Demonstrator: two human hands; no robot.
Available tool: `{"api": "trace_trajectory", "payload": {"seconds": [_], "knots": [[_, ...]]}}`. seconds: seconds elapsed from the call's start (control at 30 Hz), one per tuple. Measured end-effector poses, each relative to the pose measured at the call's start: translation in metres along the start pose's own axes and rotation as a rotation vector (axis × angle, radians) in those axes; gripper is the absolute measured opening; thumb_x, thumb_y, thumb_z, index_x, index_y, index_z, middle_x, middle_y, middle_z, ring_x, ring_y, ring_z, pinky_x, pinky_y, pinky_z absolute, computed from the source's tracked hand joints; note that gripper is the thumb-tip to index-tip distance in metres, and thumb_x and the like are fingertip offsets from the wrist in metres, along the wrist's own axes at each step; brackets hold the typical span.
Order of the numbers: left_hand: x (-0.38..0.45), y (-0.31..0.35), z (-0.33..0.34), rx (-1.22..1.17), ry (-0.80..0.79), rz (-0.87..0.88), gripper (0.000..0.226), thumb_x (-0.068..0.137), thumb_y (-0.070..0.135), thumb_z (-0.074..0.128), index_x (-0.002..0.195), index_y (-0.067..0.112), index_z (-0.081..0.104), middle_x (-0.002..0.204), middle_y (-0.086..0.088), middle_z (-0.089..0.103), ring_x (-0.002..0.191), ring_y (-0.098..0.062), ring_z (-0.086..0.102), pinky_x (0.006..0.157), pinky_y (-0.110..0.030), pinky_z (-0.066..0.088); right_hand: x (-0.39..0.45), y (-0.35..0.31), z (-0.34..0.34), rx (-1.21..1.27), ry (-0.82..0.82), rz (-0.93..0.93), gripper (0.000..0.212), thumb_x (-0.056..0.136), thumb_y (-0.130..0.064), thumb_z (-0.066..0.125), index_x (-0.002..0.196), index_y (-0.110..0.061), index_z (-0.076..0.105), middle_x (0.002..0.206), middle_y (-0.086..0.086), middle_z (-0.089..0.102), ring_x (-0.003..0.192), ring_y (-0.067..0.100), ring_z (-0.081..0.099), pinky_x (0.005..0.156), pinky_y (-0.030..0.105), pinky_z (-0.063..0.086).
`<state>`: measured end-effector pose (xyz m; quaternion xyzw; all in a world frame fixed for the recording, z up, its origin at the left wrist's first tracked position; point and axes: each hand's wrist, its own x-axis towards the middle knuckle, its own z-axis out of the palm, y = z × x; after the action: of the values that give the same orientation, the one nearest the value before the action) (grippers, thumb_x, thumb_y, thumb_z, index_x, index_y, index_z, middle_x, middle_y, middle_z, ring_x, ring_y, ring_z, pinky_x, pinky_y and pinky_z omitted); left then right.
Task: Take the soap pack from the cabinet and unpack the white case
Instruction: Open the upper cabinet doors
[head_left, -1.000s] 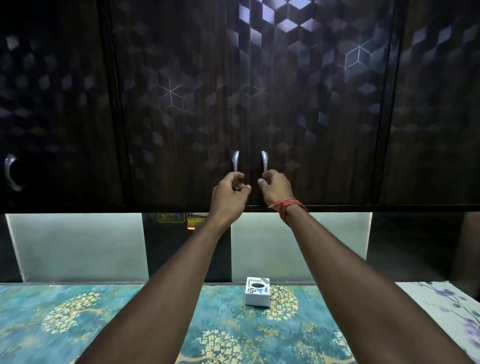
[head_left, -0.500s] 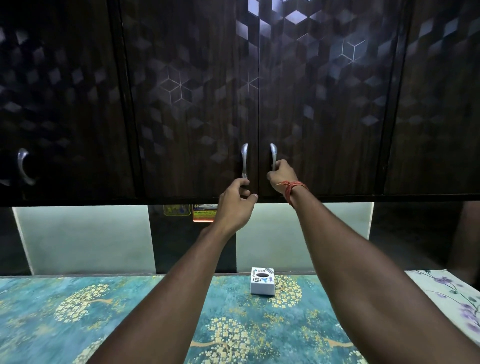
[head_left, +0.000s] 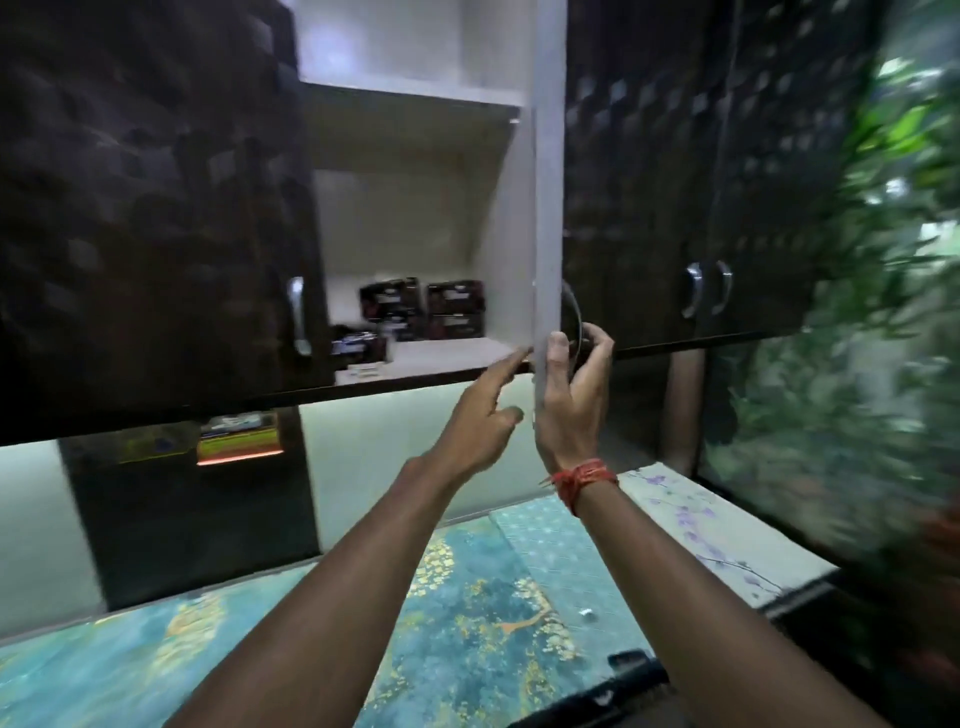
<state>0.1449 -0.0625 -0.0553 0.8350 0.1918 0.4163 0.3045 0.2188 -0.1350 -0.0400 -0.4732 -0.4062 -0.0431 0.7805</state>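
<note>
Open cabinet (head_left: 415, 208), right door (head_left: 548, 182) swung edge-on toward the viewer. The right hand (head_left: 569, 400) has its grip closed around that door's lower edge and handle; the left hand (head_left: 480, 410) reaches toward the shelf, fingers loosely spread, empty. Dark packs (head_left: 423, 309), blurred, sit stacked at the shelf's back.

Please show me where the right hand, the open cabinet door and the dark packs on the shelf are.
right hand (head_left: 569, 400), head view, back of hand.
open cabinet door (head_left: 549, 182), head view, pale edge.
dark packs (head_left: 454, 309), head view, front face.
</note>
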Motion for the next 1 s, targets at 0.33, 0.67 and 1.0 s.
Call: {"api": "trace_trajectory", "payload": {"seconds": [0.33, 0.67, 1.0], "knots": [[0.081, 0.025, 0.164, 0.351, -0.044, 0.101, 0.109, 0.084, 0.007, 0.058, 0.150, 0.044, -0.020, 0.161, 0.002, -0.032, 0.151, -0.034, -0.015, 0.118, -0.053, 0.017, 0.100, 0.057, -0.150, -0.637, 0.072, -0.022, 0.066, 0.098, -0.047, 0.040, 0.153, -0.022, 0.014, 0.144, 0.016, 0.050, 0.123, 0.035, 0.055, 0.096, 0.040, 0.047], [0.122, 0.029, 0.224, 0.361, -0.003, 0.086, 0.120, 0.077, -0.011, 0.057, 0.150, 0.039, -0.024, 0.152, -0.001, -0.047, 0.139, -0.046, -0.036, 0.105, -0.040, 0.041, 0.172, 0.115, -0.192, -0.629, -0.001, 0.014, 0.069, 0.095, -0.057, 0.036, 0.152, -0.027, 0.009, 0.137, 0.016, 0.054, 0.113, 0.031, 0.063, 0.095, 0.043, 0.051], [0.114, 0.028, 0.215, 0.304, 0.040, 0.084, 0.103, 0.079, -0.009, 0.050, 0.156, 0.036, -0.003, 0.162, -0.002, -0.028, 0.148, -0.036, -0.024, 0.116, -0.034, 0.004, 0.154, 0.087, -0.185, -0.804, 0.212, -0.296, 0.067, 0.088, -0.035, 0.053, 0.147, -0.015, 0.028, 0.142, 0.015, 0.043, 0.127, 0.033, 0.045, 0.100, 0.051, 0.040]]}}
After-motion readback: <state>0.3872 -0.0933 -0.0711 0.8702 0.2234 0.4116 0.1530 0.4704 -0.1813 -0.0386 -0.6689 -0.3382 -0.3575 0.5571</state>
